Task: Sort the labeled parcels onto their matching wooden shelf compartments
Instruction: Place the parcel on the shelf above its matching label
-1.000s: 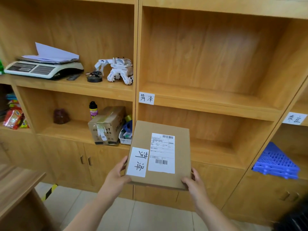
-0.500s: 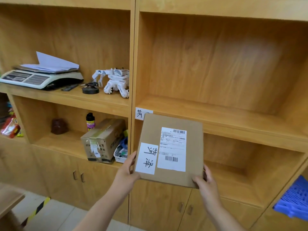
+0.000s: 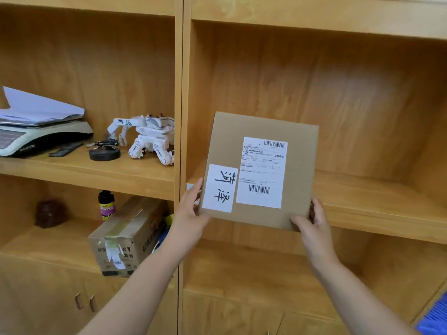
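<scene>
Item: flat parcel [image 3: 260,170], centre frame, before the shelf [image 3: 377,204]. I see left hand [image 3: 191,213] and right hand [image 3: 312,223] pinching its lower corners, label up, probably to match the shelf tag [image 3: 189,187].

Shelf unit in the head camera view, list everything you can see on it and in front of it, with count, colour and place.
Parcel: one, brown, two white labels, held before the middle compartment.
Shelf tag: one, white, mostly hidden behind the left hand.
Scale: one, white and black, upper left shelf, papers on top.
Toy robot: one, white, upper left shelf.
Black disc: one, beside the toy.
Taped carton: one, brown, lower left shelf.
Bottle: one, black cap, behind the carton.
Dark lump: one, brownish, lower left.
Left hand: grips the parcel's left edge.
Right hand: grips its lower right corner.
</scene>
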